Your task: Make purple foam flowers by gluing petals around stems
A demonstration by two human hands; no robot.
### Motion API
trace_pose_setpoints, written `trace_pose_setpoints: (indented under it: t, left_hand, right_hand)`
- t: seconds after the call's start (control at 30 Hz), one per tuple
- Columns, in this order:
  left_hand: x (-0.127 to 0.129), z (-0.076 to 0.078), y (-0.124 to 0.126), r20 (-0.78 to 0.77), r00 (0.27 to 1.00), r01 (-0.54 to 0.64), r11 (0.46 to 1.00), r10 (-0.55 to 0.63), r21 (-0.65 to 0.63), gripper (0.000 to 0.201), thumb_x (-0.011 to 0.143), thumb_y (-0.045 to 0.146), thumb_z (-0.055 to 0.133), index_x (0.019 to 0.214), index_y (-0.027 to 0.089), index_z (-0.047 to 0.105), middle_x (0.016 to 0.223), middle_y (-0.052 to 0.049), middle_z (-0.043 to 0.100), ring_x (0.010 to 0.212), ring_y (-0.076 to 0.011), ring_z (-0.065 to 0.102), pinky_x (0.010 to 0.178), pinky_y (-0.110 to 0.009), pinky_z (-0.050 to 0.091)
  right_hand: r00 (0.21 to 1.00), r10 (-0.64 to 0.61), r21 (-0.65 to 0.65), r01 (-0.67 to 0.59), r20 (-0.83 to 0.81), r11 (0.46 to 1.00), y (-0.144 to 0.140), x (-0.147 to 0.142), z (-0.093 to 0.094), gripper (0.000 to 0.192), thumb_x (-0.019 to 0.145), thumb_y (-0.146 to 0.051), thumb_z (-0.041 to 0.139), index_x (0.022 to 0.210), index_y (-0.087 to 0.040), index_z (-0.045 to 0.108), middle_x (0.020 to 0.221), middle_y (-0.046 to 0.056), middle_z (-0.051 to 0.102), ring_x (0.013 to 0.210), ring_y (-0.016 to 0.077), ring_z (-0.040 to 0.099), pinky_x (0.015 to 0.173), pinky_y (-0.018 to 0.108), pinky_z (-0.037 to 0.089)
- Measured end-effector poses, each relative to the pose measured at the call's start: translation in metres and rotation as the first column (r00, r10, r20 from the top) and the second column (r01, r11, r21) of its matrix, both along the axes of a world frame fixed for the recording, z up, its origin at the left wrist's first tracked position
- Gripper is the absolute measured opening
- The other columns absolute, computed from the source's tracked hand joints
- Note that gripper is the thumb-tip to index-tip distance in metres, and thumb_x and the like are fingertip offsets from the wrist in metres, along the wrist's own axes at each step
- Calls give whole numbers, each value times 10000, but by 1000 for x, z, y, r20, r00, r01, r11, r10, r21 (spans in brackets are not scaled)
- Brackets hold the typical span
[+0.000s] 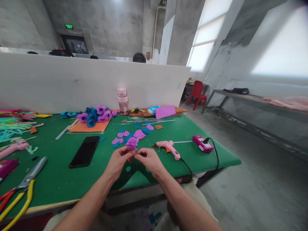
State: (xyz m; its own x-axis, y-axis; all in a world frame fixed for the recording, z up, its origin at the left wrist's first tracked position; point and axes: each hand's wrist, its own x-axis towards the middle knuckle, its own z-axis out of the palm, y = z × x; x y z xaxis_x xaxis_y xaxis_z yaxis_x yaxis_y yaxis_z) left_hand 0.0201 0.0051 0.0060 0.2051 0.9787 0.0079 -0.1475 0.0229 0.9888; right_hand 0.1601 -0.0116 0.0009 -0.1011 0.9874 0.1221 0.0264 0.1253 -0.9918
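A purple paper flower [131, 143] is pinched at its base between the fingers of my left hand [119, 160]. My right hand [150, 159] meets the left one there, its thumb and forefinger closed together at the flower's lower end. Whatever lies between the fingertips is mostly hidden. Just beyond my hands, loose purple petals [139, 133] and blue petals [146, 130] are scattered on the green table [62, 179]. A pink hot glue gun [167, 146] lies to the right of my right hand, a clear glue stick [183, 141] at its back end.
Finished purple and blue flowers [92, 123] lie on orange sheets [84, 128]. A black phone [84, 152] and scissors [31, 175] are at left. A purple power box [202, 144] with a black cable sits near the right edge. A pink bottle [123, 101] stands by the white partition [96, 80].
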Motion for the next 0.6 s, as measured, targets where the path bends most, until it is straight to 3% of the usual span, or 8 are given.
trace_pose_setpoints:
  t: [0.27,0.6]
  left_hand:
    - [-7,12,2,56,997,-53,999,53,0,236,617,327,745,675,132,626,530,39,503,496,-74,439,488,-198,340]
    - [-7,3,2,-14,1000,-7,1000,7,11,198,598,302,757,635,139,652,640,5,583,556,-81,459,504,-192,353]
  right_hand:
    - [997,69,-57,-70,-25,996,-5,-5,1,147,672,-281,645,645,-138,667,540,-30,534,514,76,405,495,206,304]
    - [986,65,-128,-85,-152,988,-6,-6,5,245,636,-376,696,645,-137,644,558,-36,532,516,68,402,509,212,298]
